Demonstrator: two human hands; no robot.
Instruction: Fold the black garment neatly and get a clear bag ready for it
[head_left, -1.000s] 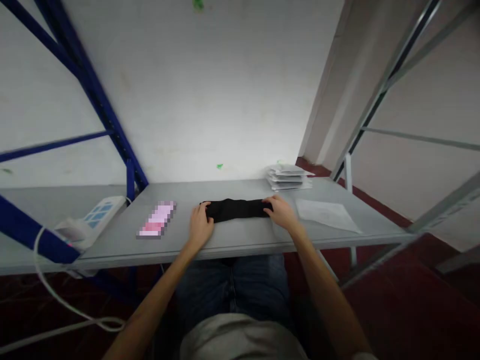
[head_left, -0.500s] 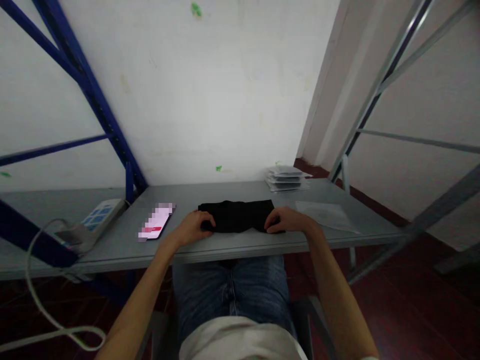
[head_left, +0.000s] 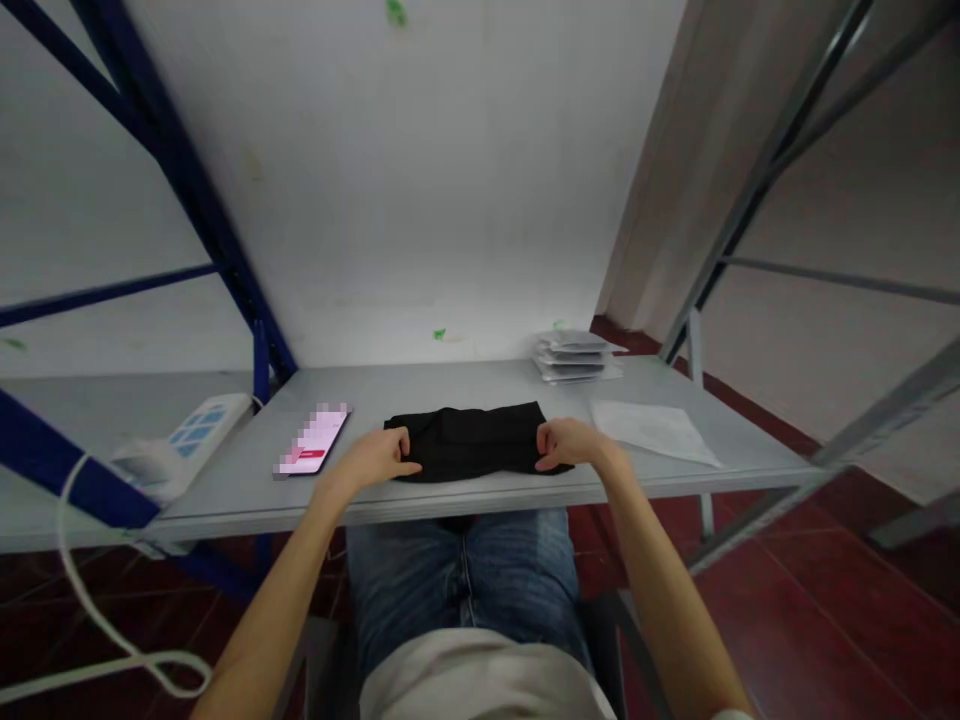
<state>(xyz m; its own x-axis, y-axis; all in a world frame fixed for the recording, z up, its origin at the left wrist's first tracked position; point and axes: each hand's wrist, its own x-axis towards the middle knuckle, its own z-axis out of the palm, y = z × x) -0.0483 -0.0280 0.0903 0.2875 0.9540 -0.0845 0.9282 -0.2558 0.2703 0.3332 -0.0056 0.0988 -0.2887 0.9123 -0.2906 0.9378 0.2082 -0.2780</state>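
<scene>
- The left hand (head_left: 379, 458) grips the left end of a black cloth (head_left: 471, 442), fingers closed on its edge.
- The right hand (head_left: 568, 443) pinches the right end of the same cloth, fingers curled shut over it.
- The black cloth lies flat on the grey table (head_left: 465, 385), spread between the two hands, near the front edge and straight ahead of the person.
- A phone (head_left: 313, 452) with a lit screen lies just left of the left hand, apart from the cloth.
- A white power strip (head_left: 196, 432) sits further left, its white cable (head_left: 82, 590) hanging down below the table.
- A sheet of clear wrapping (head_left: 651, 428) lies right of the right hand.
- A stack of flat packets (head_left: 576, 355) rests at the back right, near the wall.
</scene>
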